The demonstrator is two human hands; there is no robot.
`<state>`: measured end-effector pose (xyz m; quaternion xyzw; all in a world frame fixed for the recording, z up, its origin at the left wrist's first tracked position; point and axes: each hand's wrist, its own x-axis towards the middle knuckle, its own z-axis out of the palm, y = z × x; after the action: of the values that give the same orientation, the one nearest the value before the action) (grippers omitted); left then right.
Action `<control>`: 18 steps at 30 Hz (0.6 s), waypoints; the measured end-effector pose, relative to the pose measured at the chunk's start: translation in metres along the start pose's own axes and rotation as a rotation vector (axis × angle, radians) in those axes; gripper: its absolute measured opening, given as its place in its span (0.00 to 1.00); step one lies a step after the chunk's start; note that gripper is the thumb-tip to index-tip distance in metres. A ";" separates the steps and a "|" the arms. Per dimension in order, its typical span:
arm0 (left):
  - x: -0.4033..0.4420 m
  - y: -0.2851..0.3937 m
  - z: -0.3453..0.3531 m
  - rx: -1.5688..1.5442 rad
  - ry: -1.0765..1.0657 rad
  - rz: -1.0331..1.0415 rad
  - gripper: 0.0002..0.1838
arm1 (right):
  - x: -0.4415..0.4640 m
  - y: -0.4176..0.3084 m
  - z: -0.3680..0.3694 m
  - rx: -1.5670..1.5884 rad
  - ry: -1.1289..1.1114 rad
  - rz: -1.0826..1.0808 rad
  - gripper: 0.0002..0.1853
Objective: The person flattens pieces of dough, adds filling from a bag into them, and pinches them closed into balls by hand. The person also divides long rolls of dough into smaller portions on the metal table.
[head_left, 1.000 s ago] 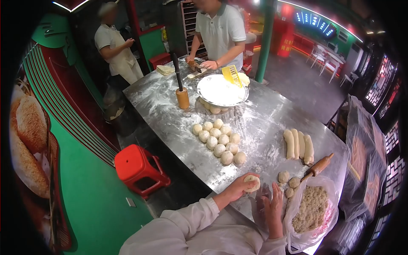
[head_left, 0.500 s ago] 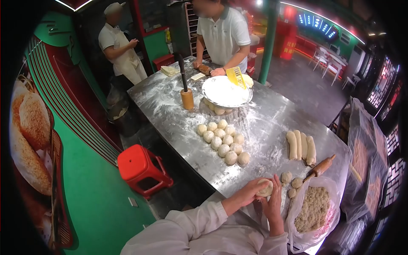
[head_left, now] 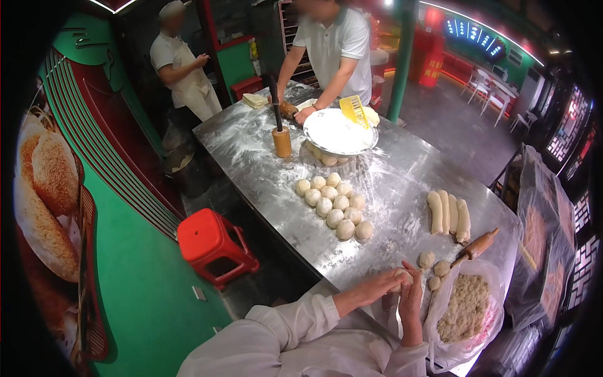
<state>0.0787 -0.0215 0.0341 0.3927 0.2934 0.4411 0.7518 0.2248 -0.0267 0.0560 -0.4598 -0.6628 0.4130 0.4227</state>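
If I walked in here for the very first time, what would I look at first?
Probably the bright red stool, on the floor left of the metal table. Next might come the wide bowl of white powder toward the table's far end, with a yellow scraper at its edge. Nearer, dough balls sit mid-table, and the left hand and right hand meet around a dough piece at the near edge.

Open tabletop [head_left: 394,221] beyond left hand [head_left: 379,286]
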 end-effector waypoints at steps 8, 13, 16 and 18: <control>0.009 -0.010 -0.013 -0.247 0.040 -0.017 0.18 | -0.009 0.012 -0.002 -0.056 -0.016 -0.100 0.37; 0.008 -0.009 -0.004 -0.071 0.093 0.012 0.17 | -0.011 0.001 0.004 0.031 0.011 -0.028 0.43; 0.005 -0.003 0.000 -0.124 0.015 -0.014 0.17 | -0.010 0.011 0.001 -0.014 0.051 -0.168 0.41; 0.002 0.002 0.003 -0.195 -0.115 -0.016 0.18 | -0.011 0.005 0.000 0.175 0.082 -0.021 0.29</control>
<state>0.0812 -0.0201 0.0368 0.3400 0.2087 0.4385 0.8054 0.2282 -0.0362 0.0496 -0.4307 -0.6112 0.4455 0.4925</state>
